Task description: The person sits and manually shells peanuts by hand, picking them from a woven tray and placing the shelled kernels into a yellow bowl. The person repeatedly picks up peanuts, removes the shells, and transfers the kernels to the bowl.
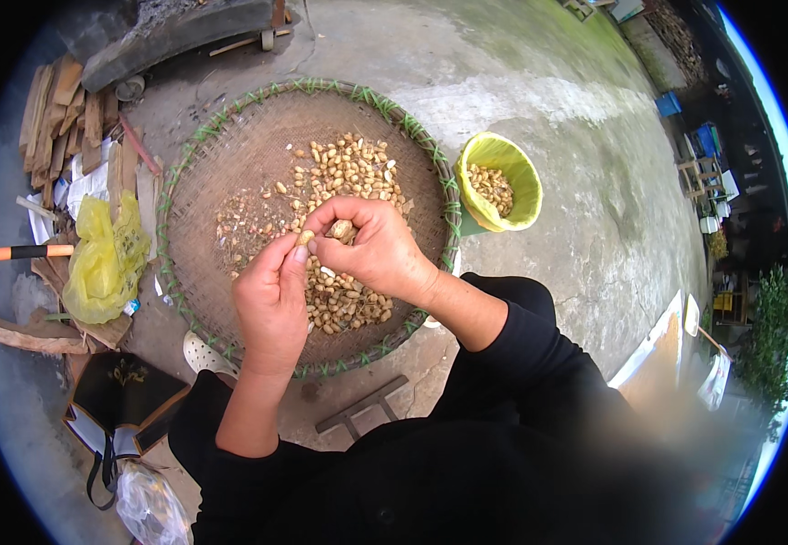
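A large round woven bamboo tray [189, 204] lies before me, its rim bound with green strips. Over it, my left hand [273, 300] pinches one unshelled peanut [305, 237] between thumb and forefinger. My right hand [373, 248] touches the same peanut with its fingertips and keeps a few more peanuts [343, 230] in its curled fingers. Under and around both hands lies a heap of unshelled peanuts [353, 167]. Small kernels and shell bits [247, 218] are scattered left of the heap. Right of the tray, a bucket with a yellow bag liner [527, 180] holds more peanuts [491, 189].
Stacked split wood [60, 122] and a yellow plastic bag [104, 262] lie to the left. A black bag [125, 395] and a clear plastic bag [152, 504] are at the lower left. A wooden frame piece [361, 407] is near my knees, by a white clog [206, 355].
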`<act>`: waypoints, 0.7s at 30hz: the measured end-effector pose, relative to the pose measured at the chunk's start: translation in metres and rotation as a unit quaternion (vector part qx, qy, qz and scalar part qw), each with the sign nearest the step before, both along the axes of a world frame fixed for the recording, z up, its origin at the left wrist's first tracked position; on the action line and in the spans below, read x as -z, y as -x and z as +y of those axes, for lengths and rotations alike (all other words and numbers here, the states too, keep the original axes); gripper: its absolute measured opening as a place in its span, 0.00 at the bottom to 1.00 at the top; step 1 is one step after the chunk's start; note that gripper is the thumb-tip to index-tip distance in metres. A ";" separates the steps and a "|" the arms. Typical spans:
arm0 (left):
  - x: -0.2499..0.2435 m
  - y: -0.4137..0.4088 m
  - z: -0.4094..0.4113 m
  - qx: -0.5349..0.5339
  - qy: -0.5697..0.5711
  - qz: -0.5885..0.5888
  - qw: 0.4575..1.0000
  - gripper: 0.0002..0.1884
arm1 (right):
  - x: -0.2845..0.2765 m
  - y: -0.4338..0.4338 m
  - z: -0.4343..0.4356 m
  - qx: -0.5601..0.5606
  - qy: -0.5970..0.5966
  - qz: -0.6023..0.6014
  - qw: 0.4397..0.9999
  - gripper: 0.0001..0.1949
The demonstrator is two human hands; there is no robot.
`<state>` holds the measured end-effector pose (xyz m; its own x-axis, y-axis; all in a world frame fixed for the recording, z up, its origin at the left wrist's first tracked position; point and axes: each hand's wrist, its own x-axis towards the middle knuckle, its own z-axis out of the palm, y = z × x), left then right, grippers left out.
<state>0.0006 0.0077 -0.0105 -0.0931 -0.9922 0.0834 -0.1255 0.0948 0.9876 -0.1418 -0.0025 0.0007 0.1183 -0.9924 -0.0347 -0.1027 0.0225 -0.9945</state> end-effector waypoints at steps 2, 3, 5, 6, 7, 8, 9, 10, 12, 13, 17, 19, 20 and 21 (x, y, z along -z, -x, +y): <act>0.002 0.001 0.001 -0.003 0.025 -0.012 1.000 0.08 | 0.004 -0.002 0.001 0.013 -0.016 0.003 1.000 0.04; 0.002 0.000 0.001 -0.004 0.038 -0.018 0.999 0.08 | 0.005 -0.004 0.002 0.018 -0.005 -0.014 1.000 0.04; 0.000 -0.001 0.002 0.003 0.020 -0.007 1.000 0.08 | 0.007 -0.007 0.004 0.029 0.017 -0.049 0.998 0.03; 0.000 -0.001 0.002 0.006 0.011 -0.002 1.000 0.08 | 0.007 -0.008 0.005 0.031 0.004 -0.074 0.997 0.03; 0.001 -0.001 0.003 0.006 -0.008 0.024 1.000 0.08 | 0.006 -0.009 0.005 0.033 -0.008 -0.098 0.995 0.03; 0.002 -0.002 0.003 0.006 -0.027 0.050 0.998 0.08 | 0.006 -0.010 0.005 0.035 -0.021 -0.123 0.992 0.03; 0.003 -0.002 0.003 0.006 -0.047 0.077 0.996 0.09 | 0.007 -0.010 0.006 0.035 -0.030 -0.136 0.990 0.03; 0.001 -0.002 0.003 0.005 -0.066 0.088 0.994 0.09 | 0.008 -0.010 0.006 0.034 -0.039 -0.148 0.988 0.03; -0.004 -0.001 0.001 0.003 -0.106 0.110 0.988 0.09 | 0.007 -0.010 0.006 0.035 -0.058 -0.169 0.983 0.03; -0.004 -0.002 -0.001 0.013 -0.129 0.135 0.982 0.10 | 0.006 -0.009 0.006 0.035 -0.069 -0.177 0.981 0.04; -0.010 -0.006 -0.006 0.042 -0.190 0.225 0.955 0.11 | 0.001 -0.005 0.004 0.018 -0.081 -0.171 0.982 0.06; -0.011 -0.007 -0.007 0.055 -0.209 0.262 0.941 0.11 | 0.006 -0.005 -0.001 0.021 0.070 -0.083 0.994 0.08; -0.011 -0.008 -0.007 0.063 -0.220 0.277 0.933 0.11 | 0.008 -0.005 -0.003 0.022 0.145 -0.037 0.989 0.09; -0.009 -0.008 -0.008 0.072 -0.232 0.293 0.925 0.11 | 0.005 -0.004 -0.003 0.006 0.190 0.017 0.982 0.09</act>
